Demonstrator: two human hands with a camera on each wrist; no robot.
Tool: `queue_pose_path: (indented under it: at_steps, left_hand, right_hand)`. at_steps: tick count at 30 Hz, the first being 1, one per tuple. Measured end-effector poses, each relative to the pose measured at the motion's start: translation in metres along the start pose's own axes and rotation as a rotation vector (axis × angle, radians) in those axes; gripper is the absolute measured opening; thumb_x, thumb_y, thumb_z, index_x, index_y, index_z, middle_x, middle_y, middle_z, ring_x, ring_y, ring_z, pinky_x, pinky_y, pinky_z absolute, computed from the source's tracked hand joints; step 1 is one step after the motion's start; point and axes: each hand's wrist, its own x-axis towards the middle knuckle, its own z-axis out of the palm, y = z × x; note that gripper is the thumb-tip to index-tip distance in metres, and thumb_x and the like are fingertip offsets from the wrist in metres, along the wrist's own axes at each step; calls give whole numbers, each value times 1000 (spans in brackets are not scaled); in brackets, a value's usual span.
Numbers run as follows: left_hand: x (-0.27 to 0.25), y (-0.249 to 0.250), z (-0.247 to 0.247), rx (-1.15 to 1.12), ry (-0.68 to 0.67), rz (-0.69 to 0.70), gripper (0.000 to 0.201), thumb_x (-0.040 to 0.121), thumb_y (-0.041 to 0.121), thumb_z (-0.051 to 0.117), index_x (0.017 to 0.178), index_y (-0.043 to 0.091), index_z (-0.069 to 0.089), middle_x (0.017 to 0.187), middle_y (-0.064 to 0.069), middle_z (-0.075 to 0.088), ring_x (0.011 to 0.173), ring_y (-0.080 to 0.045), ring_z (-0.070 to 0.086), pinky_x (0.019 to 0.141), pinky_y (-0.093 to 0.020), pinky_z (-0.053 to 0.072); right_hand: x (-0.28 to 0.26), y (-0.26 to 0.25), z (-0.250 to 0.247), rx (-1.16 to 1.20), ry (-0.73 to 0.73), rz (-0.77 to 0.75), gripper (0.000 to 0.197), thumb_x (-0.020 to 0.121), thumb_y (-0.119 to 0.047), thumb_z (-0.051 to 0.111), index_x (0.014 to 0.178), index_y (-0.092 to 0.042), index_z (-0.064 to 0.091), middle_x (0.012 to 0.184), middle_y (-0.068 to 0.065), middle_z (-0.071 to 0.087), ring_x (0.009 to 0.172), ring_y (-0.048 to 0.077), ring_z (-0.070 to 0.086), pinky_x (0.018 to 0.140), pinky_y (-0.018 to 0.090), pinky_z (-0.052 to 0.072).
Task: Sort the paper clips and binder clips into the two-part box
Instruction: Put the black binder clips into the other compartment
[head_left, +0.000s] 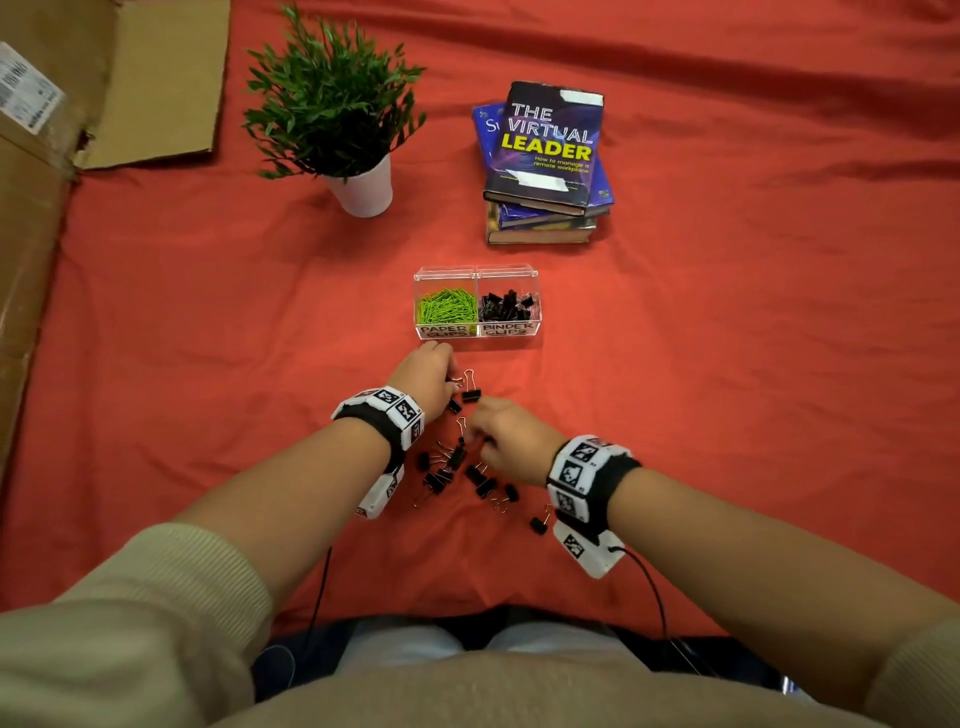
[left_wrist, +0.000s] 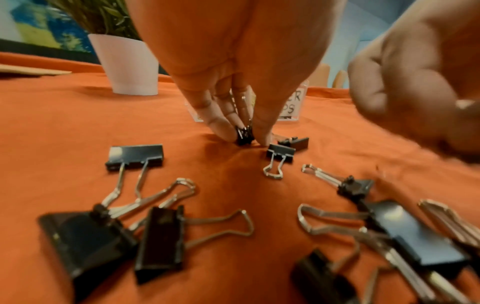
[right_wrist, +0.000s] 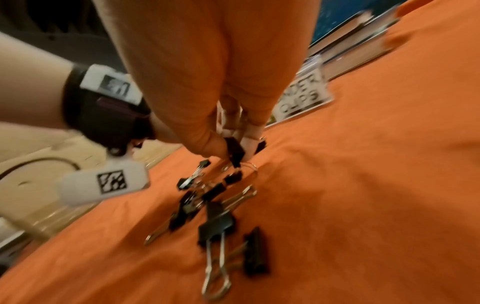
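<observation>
Both hands down in loose binder clips: left grip pinches one clip; right grip clamps another.

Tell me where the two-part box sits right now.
In the head view the two-part box stands on the red cloth at centre, just beyond the left hand, nearer than the stack of books.
</observation>
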Motion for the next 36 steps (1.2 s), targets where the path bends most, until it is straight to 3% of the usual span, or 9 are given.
queue_pose_path:
  at_steps: [3,7,13,19,22,26,29,33,36]
  left_hand:
    - [0,-2,1,-103,27,-56,23,79,12,72,98,9,59,106,-7,57,97,-24,57,87,-34,47]
    - [-1,-4,2,-91,-10,-102,26,81,19,71,103,12,59,109,-7,54,99,-24,55,89,-34,45]
    - [-4,-3,4,-52,-79,-118,18,83,21,69,97,13,61,109,-7,52,101,-25,56,88,-34,44]
    - [4,27,-16,-225,71,44,14,82,17,70,91,10,62,97,-3,55,87,-16,50,83,-30,44]
    - [17,45,-26,-268,122,71,15,80,19,72,90,11,64,95,-3,59,83,-17,51,76,-27,42]
    - [40,59,-41,-271,210,35,15,82,19,70,94,13,64,100,-3,62,87,-18,56,74,-25,39]
    - [58,65,-47,-238,231,32,14,85,17,67,97,13,64,106,-6,59,95,-21,57,80,-28,43]
    - [71,66,-44,-65,133,110,19,89,6,58,107,7,64,115,-12,58,105,-28,57,88,-32,44]
    - [72,67,-40,129,-3,188,24,88,3,53,108,11,64,115,-12,62,107,-31,59,87,-34,48]
  right_hand:
    - [3,-11,20,-174,-32,-70,27,83,-7,53,108,-2,59,115,17,49,107,33,47,90,41,44]
    - [-3,-4,25,-365,-113,9,48,82,-28,65,123,-13,46,127,10,38,113,30,43,84,43,48]
    - [-1,4,21,-238,-56,83,37,76,-12,60,111,-10,50,120,11,40,109,32,42,89,43,45]
    - [-3,8,29,-304,-41,103,34,76,-4,52,110,-5,48,118,12,40,108,34,39,84,46,46]
    - [-3,13,25,-303,-40,49,36,76,-4,53,112,-5,52,117,10,45,106,31,40,86,42,42]
    - [-6,25,11,-65,128,36,17,74,-7,55,90,-8,61,99,6,56,93,25,49,84,31,40]
    - [-6,38,-9,246,321,192,12,74,-5,60,82,-11,67,85,-3,59,79,14,55,75,21,42]
    - [5,46,-59,517,556,324,20,75,-3,66,71,-23,63,74,-3,64,71,13,57,71,30,49]
    - [24,45,-97,528,684,311,14,75,-5,65,77,-20,66,74,-2,65,71,14,59,70,29,51]
